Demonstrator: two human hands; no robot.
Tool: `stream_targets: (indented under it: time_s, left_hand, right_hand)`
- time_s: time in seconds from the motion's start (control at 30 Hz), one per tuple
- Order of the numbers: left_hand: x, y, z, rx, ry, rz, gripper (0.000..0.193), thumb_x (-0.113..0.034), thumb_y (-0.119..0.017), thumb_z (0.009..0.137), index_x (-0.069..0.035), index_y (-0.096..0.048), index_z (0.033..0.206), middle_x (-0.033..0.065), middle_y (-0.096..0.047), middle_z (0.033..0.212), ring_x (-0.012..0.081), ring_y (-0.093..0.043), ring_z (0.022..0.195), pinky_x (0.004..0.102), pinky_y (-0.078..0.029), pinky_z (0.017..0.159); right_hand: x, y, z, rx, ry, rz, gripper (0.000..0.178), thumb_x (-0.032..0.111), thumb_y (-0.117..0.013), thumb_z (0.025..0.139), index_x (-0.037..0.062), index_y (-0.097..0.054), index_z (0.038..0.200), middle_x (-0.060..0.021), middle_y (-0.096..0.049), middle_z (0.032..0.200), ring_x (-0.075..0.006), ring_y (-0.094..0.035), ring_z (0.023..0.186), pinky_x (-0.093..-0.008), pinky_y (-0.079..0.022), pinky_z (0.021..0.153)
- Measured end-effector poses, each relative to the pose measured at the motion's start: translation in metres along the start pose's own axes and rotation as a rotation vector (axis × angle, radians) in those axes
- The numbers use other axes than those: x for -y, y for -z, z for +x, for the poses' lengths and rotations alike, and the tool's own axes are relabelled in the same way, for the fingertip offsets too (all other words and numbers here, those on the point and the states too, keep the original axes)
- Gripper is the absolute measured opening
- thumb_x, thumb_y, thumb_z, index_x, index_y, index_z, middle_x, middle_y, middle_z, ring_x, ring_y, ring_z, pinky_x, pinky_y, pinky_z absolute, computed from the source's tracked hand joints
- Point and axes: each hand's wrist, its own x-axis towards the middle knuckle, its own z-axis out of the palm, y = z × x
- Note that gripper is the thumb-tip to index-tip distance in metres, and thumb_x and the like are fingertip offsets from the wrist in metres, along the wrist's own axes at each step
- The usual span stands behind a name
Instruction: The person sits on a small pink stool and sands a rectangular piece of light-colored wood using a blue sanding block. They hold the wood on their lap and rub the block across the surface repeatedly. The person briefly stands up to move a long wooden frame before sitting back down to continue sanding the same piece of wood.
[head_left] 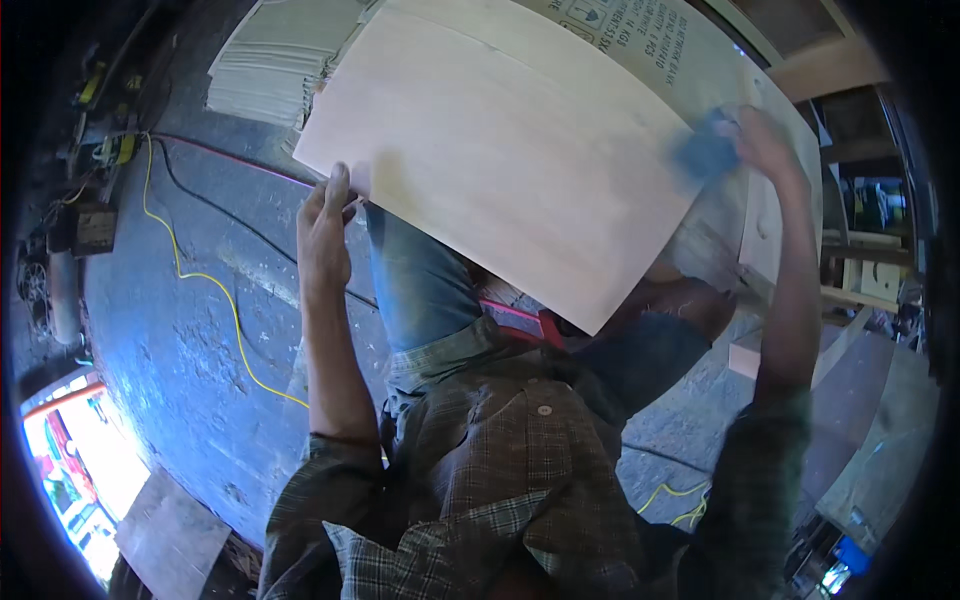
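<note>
A pale, flat wooden panel lies tilted across the space before my knees. My left hand is closed on its left near edge, with some fingers hidden behind the board. At the panel's right edge, my right hand holds a blue rag-like piece, smeared by motion, so I cannot tell its exact kind. The rag is against or just over the board's surface. Beneath the panel's far right side shows a printed cardboard sheet.
Folded cardboard is stacked at the far left. A yellow cord and a dark cable run over the worn floor. Wooden frames stand at the right. A bright opening is at the lower left.
</note>
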Motion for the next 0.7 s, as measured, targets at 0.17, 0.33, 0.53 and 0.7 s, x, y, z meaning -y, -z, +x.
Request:
stream_targets:
  time_s: [0.17, 0.33, 0.53, 0.7]
  left_hand:
    - [0.014, -0.017, 0.022, 0.144, -0.110, -0.678, 0.032, -0.011, -0.066, 0.088, 0.002, -0.057, 0.115, 0.0096, -0.062, 0.102, 0.0194, -0.061, 0.094, 0.0333, -0.049, 0.088]
    - [0.011, -0.064, 0.003, 0.189, -0.020, -0.957, 0.044, 0.001, -0.060, 0.087, -0.002, -0.045, 0.128, 0.0116, -0.057, 0.116, 0.0240, -0.060, 0.106, 0.0391, -0.049, 0.097]
    - [0.005, -0.064, -0.002, 0.303, -0.133, -0.891, 0.049, 0.001, -0.064, 0.083, -0.002, -0.045, 0.127, 0.0115, -0.062, 0.107, 0.0224, -0.063, 0.101, 0.0386, -0.053, 0.093]
    - [-0.002, -0.062, 0.000, 0.292, -0.103, -0.863, 0.057, 0.002, -0.064, 0.080, -0.001, -0.040, 0.132, 0.0135, -0.058, 0.116, 0.0249, -0.060, 0.106, 0.0406, -0.052, 0.094]
  right_hand:
    - [0.035, 0.072, -0.047, 0.043, 0.213, 0.333, 0.038, 0.024, -0.048, 0.096, 0.0034, -0.051, 0.128, -0.0188, -0.059, 0.115, -0.0283, -0.061, 0.097, -0.0378, -0.047, 0.087]
    - [0.010, 0.016, 0.006, -0.019, 0.148, 0.202, 0.042, 0.024, -0.053, 0.095, 0.0040, -0.048, 0.132, -0.0159, -0.059, 0.121, -0.0229, -0.060, 0.105, -0.0370, -0.045, 0.093]
    - [0.080, 0.046, 0.018, -0.137, 0.070, 0.290, 0.035, 0.028, -0.055, 0.094, 0.0042, -0.058, 0.119, -0.0123, -0.061, 0.115, -0.0204, -0.057, 0.104, -0.0355, -0.043, 0.095]
    - [0.037, 0.120, 0.031, -0.468, 0.247, 0.972, 0.033, 0.029, -0.057, 0.093, 0.0046, -0.060, 0.114, -0.0107, -0.062, 0.110, -0.0190, -0.057, 0.098, -0.0337, -0.043, 0.091]
